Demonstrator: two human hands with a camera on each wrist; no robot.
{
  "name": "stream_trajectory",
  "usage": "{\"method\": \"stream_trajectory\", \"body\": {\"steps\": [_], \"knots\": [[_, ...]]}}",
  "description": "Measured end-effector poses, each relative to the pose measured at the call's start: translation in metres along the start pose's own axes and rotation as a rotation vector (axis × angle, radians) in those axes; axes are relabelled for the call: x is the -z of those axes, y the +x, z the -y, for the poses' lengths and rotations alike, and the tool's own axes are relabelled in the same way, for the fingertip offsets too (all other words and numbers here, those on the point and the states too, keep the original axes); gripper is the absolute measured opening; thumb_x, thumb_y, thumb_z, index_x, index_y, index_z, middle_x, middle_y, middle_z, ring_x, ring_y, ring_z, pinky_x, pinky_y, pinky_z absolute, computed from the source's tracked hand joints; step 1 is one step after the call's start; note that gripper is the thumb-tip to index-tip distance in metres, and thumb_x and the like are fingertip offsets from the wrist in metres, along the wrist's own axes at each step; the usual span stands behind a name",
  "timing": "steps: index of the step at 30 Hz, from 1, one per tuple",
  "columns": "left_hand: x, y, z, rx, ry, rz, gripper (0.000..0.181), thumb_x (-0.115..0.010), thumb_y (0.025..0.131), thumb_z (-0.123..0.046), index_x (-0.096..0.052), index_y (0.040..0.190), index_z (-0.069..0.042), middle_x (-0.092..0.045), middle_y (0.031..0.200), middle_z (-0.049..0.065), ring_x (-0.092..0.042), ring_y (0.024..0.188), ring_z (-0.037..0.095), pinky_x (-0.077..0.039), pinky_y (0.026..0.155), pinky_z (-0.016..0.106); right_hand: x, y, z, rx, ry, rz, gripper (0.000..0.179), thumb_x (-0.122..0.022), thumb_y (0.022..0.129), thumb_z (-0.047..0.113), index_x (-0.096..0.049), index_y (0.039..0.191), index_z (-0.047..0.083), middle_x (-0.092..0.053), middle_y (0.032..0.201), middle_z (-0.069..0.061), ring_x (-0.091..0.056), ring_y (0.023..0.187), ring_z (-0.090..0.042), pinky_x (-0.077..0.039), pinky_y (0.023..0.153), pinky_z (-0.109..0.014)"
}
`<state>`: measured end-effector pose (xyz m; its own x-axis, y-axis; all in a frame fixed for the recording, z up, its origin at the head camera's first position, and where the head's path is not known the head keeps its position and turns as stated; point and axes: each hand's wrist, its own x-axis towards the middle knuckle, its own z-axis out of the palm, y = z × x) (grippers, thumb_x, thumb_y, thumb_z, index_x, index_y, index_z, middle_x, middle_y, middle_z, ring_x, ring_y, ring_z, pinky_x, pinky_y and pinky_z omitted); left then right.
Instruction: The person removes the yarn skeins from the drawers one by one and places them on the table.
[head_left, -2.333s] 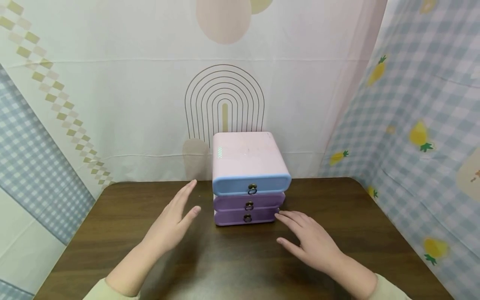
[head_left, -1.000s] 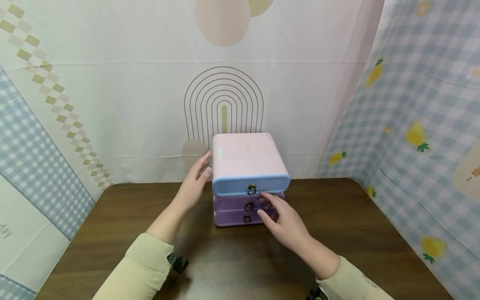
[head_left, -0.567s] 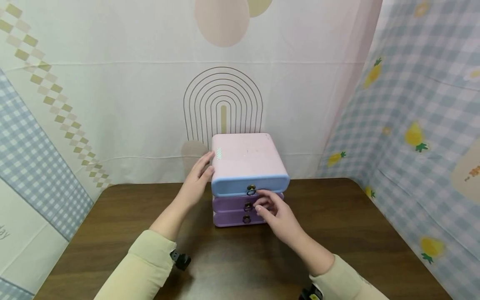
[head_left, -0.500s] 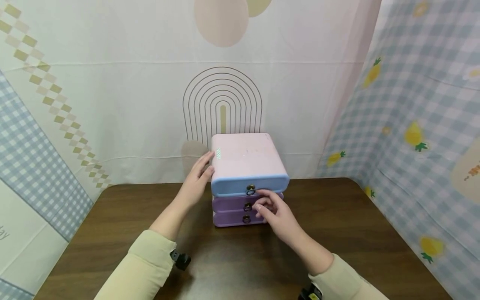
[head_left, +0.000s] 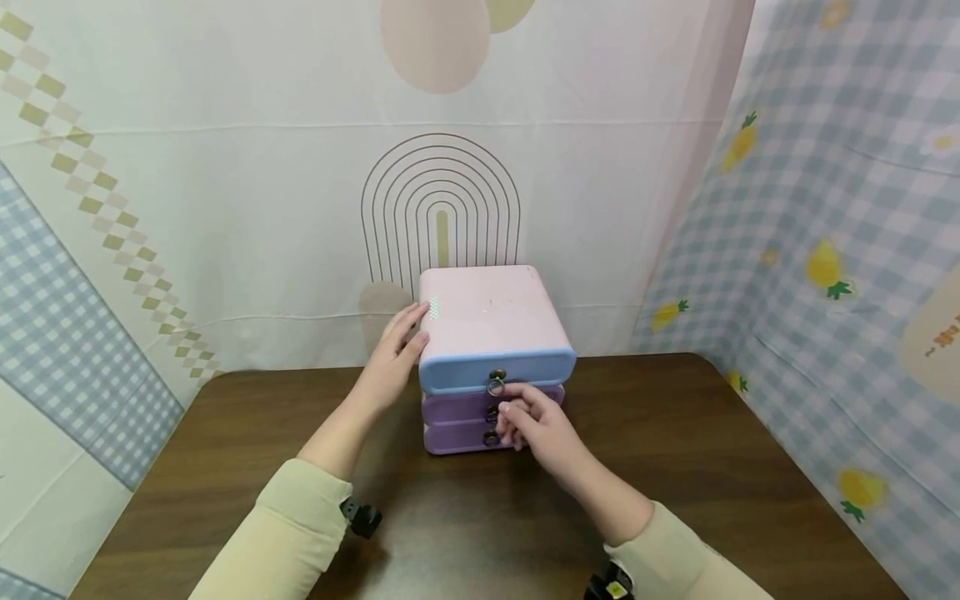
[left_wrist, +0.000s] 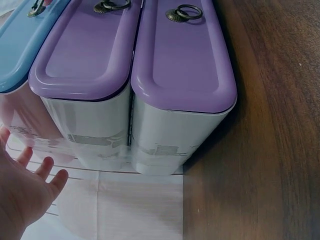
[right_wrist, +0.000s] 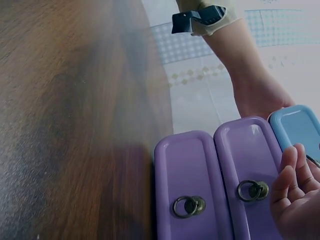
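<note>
A pink-topped drawer box [head_left: 491, 312] stands at the table's back edge, with a blue top drawer [head_left: 453, 375] above two purple drawers [left_wrist: 85, 55]. Every drawer front carries a bronze ring pull. Against the box's left side rests my left hand [head_left: 388, 365], fingers extended along the upper wall. My right hand [head_left: 546, 432] is at the front, its index finger and thumb at the blue drawer's ring pull [head_left: 496, 387], which tilts outward; the other fingers are curled. In the right wrist view the fingers partly hide that ring. All the drawers look closed.
The brown wooden table [head_left: 442, 533] extends in front and to both sides of the box. A patterned white cloth [head_left: 300, 208] hangs close behind it. Checked cloth with pineapples [head_left: 795, 208] hangs on the right. Wrist cameras [head_left: 362, 518] sit at both cuffs.
The left hand has come forward to touch the box's side. The right hand has moved left and up from beside the box to the blue drawer's ring, which now tilts outward.
</note>
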<state>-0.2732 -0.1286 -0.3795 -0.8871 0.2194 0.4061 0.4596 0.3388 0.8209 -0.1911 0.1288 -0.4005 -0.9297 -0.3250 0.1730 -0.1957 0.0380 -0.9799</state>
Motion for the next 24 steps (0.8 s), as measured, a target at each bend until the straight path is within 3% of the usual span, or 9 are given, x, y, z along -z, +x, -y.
{"method": "stream_trajectory", "body": {"steps": [6, 12, 17, 24], "knots": [[0.001, 0.001, -0.001, 0.011, 0.006, 0.002, 0.051, -0.046, 0.105, -0.029, -0.039, 0.154, -0.017, -0.022, 0.161, 0.012, -0.034, 0.138, 0.034, -0.038, 0.104, 0.052, -0.008, 0.005, 0.002, -0.033, -0.031, -0.032, 0.028, -0.05, 0.105, 0.019, -0.056, 0.12, -0.004, -0.059, 0.065, -0.007, -0.06, 0.054, -0.017, -0.046, 0.052, -0.027], [0.003, 0.003, -0.005, 0.037, -0.021, 0.0, 0.051, -0.047, 0.105, -0.028, -0.037, 0.154, -0.015, -0.02, 0.161, 0.014, -0.041, 0.131, 0.037, -0.042, 0.101, 0.053, -0.017, 0.01, 0.005, -0.073, -0.016, -0.07, 0.03, -0.048, 0.106, 0.022, -0.058, 0.12, -0.002, -0.057, 0.059, -0.007, -0.059, 0.049, -0.018, -0.044, 0.048, -0.026], [0.004, 0.002, -0.005, 0.043, -0.019, -0.008, 0.052, -0.047, 0.105, -0.026, -0.037, 0.154, -0.012, -0.02, 0.161, 0.017, -0.027, 0.144, 0.035, -0.033, 0.109, 0.056, -0.023, 0.012, 0.006, -0.085, 0.023, -0.102, 0.03, -0.049, 0.105, 0.021, -0.06, 0.12, -0.003, -0.056, 0.056, -0.007, -0.058, 0.046, -0.017, -0.042, 0.044, -0.025], [0.001, 0.001, -0.005, 0.04, 0.036, -0.017, 0.051, -0.048, 0.104, -0.034, -0.041, 0.153, -0.019, -0.026, 0.16, 0.014, -0.024, 0.146, 0.033, -0.022, 0.114, 0.058, -0.025, 0.011, 0.003, -0.094, 0.046, -0.159, 0.026, -0.049, 0.105, 0.019, -0.062, 0.117, -0.001, -0.055, 0.054, -0.007, -0.058, 0.043, -0.017, -0.042, 0.043, -0.024]]}}
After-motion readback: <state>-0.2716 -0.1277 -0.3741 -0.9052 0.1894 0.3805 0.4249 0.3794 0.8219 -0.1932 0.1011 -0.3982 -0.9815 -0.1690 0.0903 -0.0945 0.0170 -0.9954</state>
